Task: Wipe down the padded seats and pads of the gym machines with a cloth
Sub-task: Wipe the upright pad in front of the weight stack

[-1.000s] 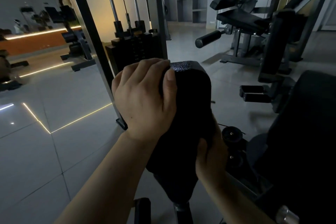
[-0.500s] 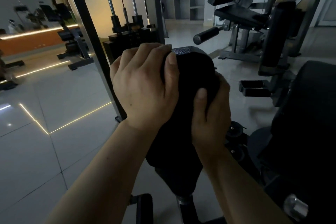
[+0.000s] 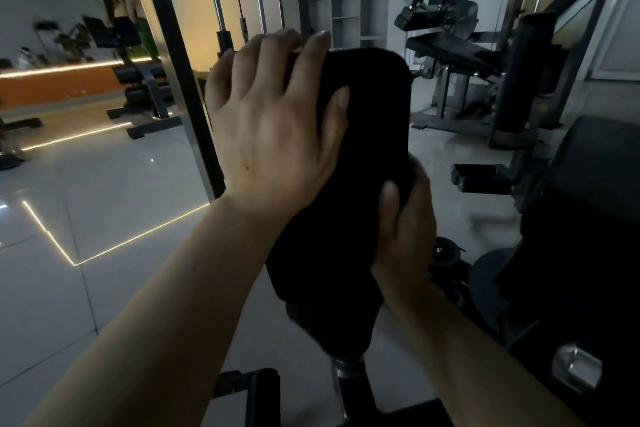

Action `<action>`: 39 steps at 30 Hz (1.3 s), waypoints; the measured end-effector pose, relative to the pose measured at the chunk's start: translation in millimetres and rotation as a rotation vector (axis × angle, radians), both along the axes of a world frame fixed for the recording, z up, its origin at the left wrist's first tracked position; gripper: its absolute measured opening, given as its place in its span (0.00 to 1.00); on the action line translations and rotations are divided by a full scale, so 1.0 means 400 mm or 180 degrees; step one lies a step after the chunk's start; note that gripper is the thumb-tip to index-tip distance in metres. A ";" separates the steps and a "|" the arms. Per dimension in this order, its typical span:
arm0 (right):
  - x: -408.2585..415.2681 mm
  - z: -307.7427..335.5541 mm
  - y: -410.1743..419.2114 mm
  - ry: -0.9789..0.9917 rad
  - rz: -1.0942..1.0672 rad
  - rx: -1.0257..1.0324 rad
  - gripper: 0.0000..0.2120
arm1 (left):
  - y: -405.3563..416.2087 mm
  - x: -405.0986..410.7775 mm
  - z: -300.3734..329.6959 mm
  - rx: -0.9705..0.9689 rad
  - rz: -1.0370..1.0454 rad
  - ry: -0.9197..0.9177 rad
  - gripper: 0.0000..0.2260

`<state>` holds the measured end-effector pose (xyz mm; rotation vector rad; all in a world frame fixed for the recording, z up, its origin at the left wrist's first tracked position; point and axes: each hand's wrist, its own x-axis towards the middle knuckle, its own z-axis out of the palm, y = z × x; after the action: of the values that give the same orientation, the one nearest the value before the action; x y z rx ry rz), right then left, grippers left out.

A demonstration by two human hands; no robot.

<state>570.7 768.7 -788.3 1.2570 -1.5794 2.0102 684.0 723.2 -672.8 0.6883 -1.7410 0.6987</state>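
Dim gym machines are standing behind while the left hand (image 3: 273,128) is gripping the upright pad (image 3: 367,135), the right hand (image 3: 405,229) clasping its side, cloth indistinguishable; wiping probably continuing downward next.

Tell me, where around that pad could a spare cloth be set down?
Bare floor tiles lie left of the pad, between the steel upright and the left hand. To the right it is crowded: the right hand, a dark seat and machine frames.

Glossy tiled floor (image 3: 104,191): machine bases, bench (image 3: 145,94), light strips (image 3: 138,239) set in.
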 end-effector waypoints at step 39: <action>0.004 0.053 -0.031 -0.0569 -0.0002 -0.0100 0.22 | -0.024 0.037 -0.079 -0.0261 -0.0022 0.0128 0.24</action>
<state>572.2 756.2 -767.2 1.0915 -1.6181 2.1912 698.8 713.5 -704.3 0.6355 -1.6680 0.7427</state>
